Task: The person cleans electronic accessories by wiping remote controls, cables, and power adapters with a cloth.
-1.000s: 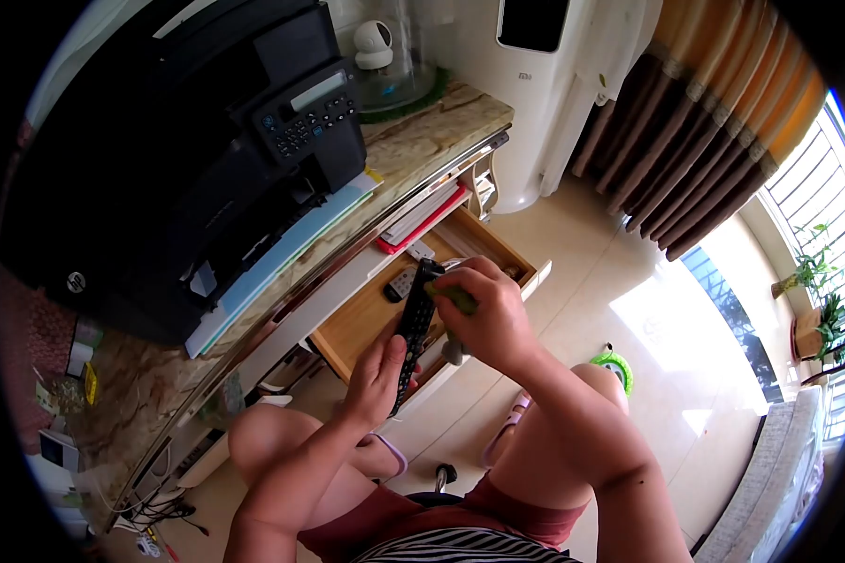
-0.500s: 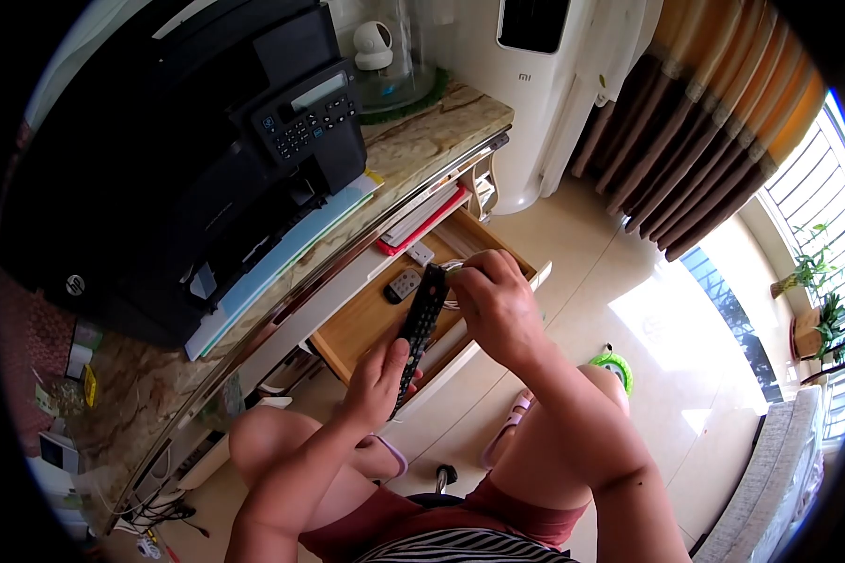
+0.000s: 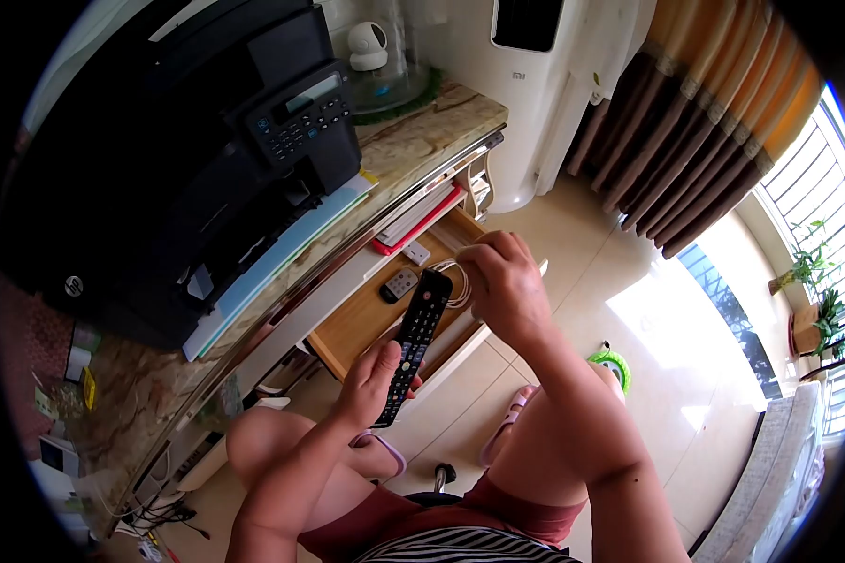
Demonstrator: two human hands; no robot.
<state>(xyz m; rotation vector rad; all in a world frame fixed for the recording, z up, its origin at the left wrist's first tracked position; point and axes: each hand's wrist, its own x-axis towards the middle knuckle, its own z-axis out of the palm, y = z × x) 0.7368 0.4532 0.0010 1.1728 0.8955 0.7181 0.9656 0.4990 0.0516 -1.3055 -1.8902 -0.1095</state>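
Observation:
My left hand (image 3: 374, 383) grips a long black remote control (image 3: 415, 342) near its lower end, thumb along one edge. Its buttons face up toward me, with a red one near the far end. Just right of that far end is my right hand (image 3: 507, 286), raised over the drawer, its fingers curled together in a pinch. What the fingertips hold, if anything, is too small to make out. Below both hands the pulled-out wooden drawer (image 3: 352, 333) contains a small grey remote (image 3: 400, 285), a white plug-like block (image 3: 416, 252) and a coiled white cable (image 3: 460, 281).
A black printer (image 3: 160, 188) stands on the marble-topped cabinet (image 3: 441, 117) at left, with a white camera (image 3: 367, 47) behind it. Red-edged papers (image 3: 418, 220) lie at the drawer's back. A white floor-standing unit (image 3: 521, 103) and brown curtain (image 3: 648, 159) are beyond.
The right hand has moved slightly away from the remote's far end. The remote has turned so that its button face shows more fully; the left hand still holds it.

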